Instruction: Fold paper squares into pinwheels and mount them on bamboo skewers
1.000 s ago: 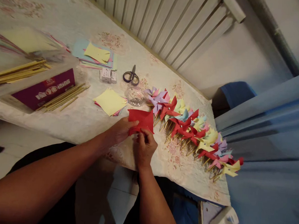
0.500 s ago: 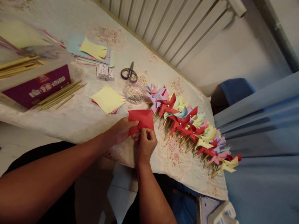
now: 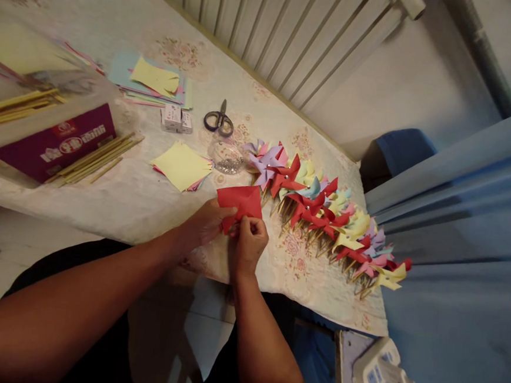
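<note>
A red paper sheet [image 3: 242, 199] is held above the table's front edge, slightly bent. My left hand [image 3: 211, 220] grips its left side, thumb lying on top. On its lower right edge, my right hand [image 3: 250, 241] is closed with thumb and fingers pinched; anything small between them is hidden. Just beyond sits a clear dish of small metal pieces [image 3: 229, 161]. Left of that lies a stack of square papers [image 3: 181, 165], yellow on top. Finished paper pinwheels [image 3: 308, 201] on sticks spread in a long row to the right.
Dark-handled scissors [image 3: 219, 122] lie behind the dish, beside small white boxes [image 3: 175, 118] and a pile of coloured paper [image 3: 153, 80]. Wooden sticks [image 3: 94, 158] rest by a clear bag with a purple label [image 3: 56, 143]. A white power strip [image 3: 374, 369] is at lower right.
The view has shifted slightly. Both hands stay on the red paper, which now looks a little more creased and bent near my right fingers.
</note>
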A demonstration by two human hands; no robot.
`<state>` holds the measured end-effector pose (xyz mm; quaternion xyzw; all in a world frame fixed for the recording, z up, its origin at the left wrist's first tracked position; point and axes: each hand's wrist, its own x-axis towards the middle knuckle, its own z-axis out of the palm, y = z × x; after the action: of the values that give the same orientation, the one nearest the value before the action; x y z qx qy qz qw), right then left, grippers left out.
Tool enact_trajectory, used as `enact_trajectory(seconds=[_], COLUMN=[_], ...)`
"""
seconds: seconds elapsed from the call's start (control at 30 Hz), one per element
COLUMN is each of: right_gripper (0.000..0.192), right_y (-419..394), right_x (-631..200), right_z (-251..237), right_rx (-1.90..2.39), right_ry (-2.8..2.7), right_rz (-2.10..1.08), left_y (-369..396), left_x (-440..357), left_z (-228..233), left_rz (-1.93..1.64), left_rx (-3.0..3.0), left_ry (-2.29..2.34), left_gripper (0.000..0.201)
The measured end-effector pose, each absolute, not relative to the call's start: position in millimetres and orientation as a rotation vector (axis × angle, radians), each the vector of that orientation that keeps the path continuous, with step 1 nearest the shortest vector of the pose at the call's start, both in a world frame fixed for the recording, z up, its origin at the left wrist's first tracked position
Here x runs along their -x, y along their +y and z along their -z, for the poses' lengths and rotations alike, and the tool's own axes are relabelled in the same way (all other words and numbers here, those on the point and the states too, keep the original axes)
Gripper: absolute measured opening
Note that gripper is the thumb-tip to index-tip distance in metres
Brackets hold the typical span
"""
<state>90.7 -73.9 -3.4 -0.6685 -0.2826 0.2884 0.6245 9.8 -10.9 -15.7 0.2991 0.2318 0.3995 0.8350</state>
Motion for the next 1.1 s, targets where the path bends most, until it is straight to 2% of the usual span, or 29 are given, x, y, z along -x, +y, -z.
enact_trajectory(seconds=[0.97,1.1], right_gripper=[0.017,0.016], right_y=[-73.4,-76.4], right_x=[-89.8,-91.6], right_z=[6.7,3.6], right_rx=[1.592,1.660], right_ry=[-0.654,-0.678], right_rz=[-0.666,-0.542], left_y=[-15.5,-11.6], left_x=[-18.7,-16.1], left_z=[12.1,11.4], left_rz=[-0.902,-0.949], left_rx=[-0.662,-0.643], left_ry=[0.599,0.637], left_gripper=[0.014,0.015])
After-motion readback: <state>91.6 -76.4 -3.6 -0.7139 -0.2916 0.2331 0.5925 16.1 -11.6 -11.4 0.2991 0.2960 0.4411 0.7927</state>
